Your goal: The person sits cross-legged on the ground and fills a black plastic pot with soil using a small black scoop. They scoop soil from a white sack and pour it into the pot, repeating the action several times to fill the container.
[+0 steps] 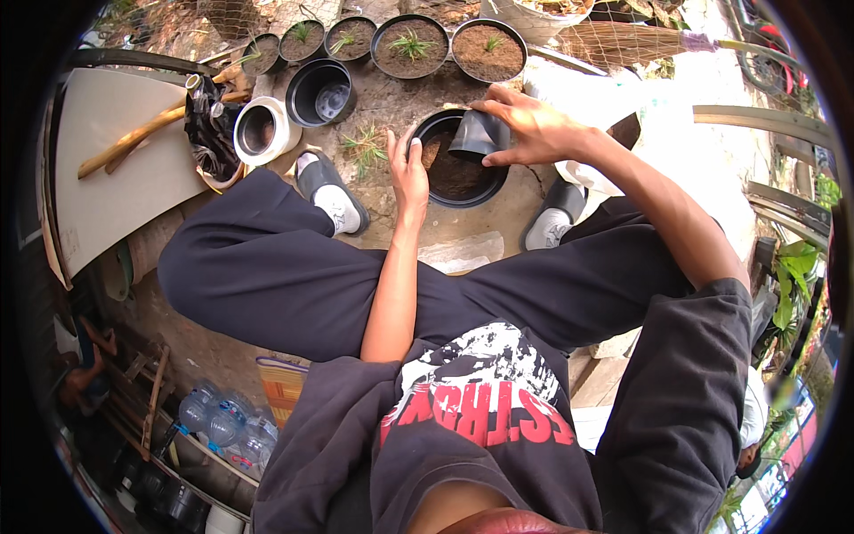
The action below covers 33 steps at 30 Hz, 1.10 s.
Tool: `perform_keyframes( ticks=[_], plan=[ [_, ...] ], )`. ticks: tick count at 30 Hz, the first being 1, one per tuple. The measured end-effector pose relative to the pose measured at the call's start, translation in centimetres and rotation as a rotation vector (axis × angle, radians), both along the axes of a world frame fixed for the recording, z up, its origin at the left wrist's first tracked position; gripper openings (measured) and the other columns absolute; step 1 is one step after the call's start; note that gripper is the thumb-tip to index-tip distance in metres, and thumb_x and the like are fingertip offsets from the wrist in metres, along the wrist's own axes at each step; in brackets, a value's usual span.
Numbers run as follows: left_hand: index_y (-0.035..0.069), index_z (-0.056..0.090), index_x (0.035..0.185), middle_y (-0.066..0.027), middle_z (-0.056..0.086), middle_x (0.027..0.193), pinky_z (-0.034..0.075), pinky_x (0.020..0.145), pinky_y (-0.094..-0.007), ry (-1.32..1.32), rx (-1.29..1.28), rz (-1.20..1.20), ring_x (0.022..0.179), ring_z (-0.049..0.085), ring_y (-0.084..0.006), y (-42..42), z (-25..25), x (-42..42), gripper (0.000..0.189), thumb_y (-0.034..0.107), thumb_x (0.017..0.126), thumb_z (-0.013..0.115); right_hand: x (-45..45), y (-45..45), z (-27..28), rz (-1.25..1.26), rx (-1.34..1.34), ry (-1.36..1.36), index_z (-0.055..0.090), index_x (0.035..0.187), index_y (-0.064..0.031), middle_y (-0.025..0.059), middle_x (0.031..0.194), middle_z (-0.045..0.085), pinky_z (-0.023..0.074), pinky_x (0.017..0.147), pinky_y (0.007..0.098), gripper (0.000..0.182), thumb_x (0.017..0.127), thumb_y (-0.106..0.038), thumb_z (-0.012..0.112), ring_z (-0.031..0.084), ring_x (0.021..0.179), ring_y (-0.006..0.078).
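Observation:
Between my feet stands a wide black plastic plant pot with brown soil inside. My left hand grips its left rim, thumb over the edge. In my right hand is a smaller black pot, tilted with its mouth down over the wide pot. Whether soil is falling from it cannot be seen. A loose grassy seedling lies on the concrete just left of my left hand.
Several black pots with soil and seedlings line the far side. Nearer left stand a bare black pot and a white bucket. A white sack lies at right, a stick broom beyond it. Other people are at the edges.

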<state>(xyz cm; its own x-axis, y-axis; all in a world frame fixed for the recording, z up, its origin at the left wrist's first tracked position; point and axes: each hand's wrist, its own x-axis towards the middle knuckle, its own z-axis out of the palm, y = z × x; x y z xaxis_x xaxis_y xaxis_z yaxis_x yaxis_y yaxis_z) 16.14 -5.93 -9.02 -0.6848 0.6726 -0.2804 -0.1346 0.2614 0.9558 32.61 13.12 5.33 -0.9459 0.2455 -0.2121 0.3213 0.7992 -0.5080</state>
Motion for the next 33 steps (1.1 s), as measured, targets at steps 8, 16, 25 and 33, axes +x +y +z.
perform_keyframes(
  ticks=[8, 16, 25, 33],
  plan=[
    [0.0, 0.052, 0.15, -0.018, 0.054, 0.153, 0.032, 0.122, -0.0362, -0.144, 0.053, 0.035, 0.146, 0.046, -0.0263, 0.2, 1.6, -0.2, 0.051, 0.029, 0.108, 0.056, -0.8, 3.7, 4.5, -0.098, -0.144, -0.045, 0.058, 0.146, -0.009, 0.0167, 0.137, 0.055, 0.0585, 0.098, 0.0399, 0.074, 0.091, -0.056, 0.074, 0.064, 0.116, 0.0284],
    [0.002, 0.06, 0.141, -0.0206, 0.055, 0.151, 0.028, 0.124, -0.046, 0.504, -0.043, 0.037, 0.15, 0.039, -0.0389, 0.5, 3.7, 0.8, 0.044, 0.029, 0.107, 0.058, 11.0, 14.1, 10.2, -0.57, -0.443, 0.045, 0.066, 0.14, -0.0142, 0.006, 0.134, 0.067, 0.0484, 0.107, 0.0355, 0.055, 0.098, -0.049, 0.07, 0.062, 0.123, 0.0191],
    [-0.004, 0.06, 0.136, -0.0212, 0.04, 0.158, 0.05, 0.111, -0.0428, 0.378, 0.395, -0.24, 0.143, 0.049, -0.0348, 2.4, 8.6, 6.7, 0.037, 0.016, 0.105, 0.058, 19.1, 13.3, 13.2, -0.873, -0.475, -0.307, 0.06, 0.138, -0.0005, 0.0194, 0.13, 0.066, 0.0519, 0.104, 0.0424, 0.076, 0.087, -0.053, 0.079, 0.066, 0.117, 0.0284],
    [-0.001, 0.046, 0.15, -0.0175, 0.052, 0.147, 0.052, 0.108, -0.0405, -0.167, 0.299, -0.584, 0.131, 0.062, -0.029, 3.0, 6.4, 12.6, 0.048, 0.02, 0.108, 0.056, 23.8, 14.6, 3.5, -0.846, 0.047, -0.444, 0.064, 0.135, -0.0059, 0.0179, 0.123, 0.07, 0.0547, 0.1, 0.0445, 0.08, 0.083, -0.065, 0.075, 0.069, 0.11, 0.0298]
  ],
)
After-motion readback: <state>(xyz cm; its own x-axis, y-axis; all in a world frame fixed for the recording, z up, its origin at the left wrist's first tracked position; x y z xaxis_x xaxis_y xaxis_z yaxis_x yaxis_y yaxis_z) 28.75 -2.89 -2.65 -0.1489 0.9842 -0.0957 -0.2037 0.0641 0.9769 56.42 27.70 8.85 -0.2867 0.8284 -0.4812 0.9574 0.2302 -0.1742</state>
